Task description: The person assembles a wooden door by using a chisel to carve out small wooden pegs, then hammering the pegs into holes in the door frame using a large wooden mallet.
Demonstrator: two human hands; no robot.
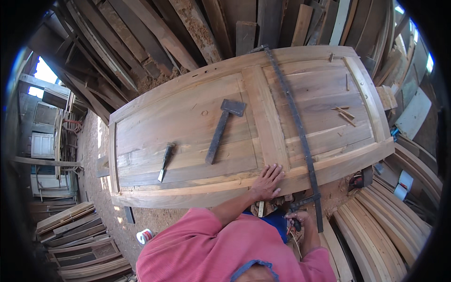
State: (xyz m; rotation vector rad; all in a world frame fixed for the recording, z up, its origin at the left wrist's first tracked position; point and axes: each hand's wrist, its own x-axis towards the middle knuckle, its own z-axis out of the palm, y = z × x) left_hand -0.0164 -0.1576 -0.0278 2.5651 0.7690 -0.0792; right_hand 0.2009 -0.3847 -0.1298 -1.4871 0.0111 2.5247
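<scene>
A panelled wooden door [188, 117] lies flat in front of me. My left hand [268, 182] rests on its near rail, fingers stretched out, holding nothing. Across the door runs a long dark bar clamp [297, 117], its bar reaching past the near edge. Below that edge, my right hand [306, 221] is closed around the clamp's dark handle [296, 223], beside the bar; the fingers show only in part. On the larger panel lie a mallet [225, 124] with a dark rectangular head and a chisel [166, 162] with a dark handle.
Thin wood sticks [345, 114] lie on the smaller panel. Planks [188, 28] lean behind the door. Curved boards [376, 225] are stacked at the near right, and more timber [80, 235] at the left. A white container [144, 236] stands on the ground.
</scene>
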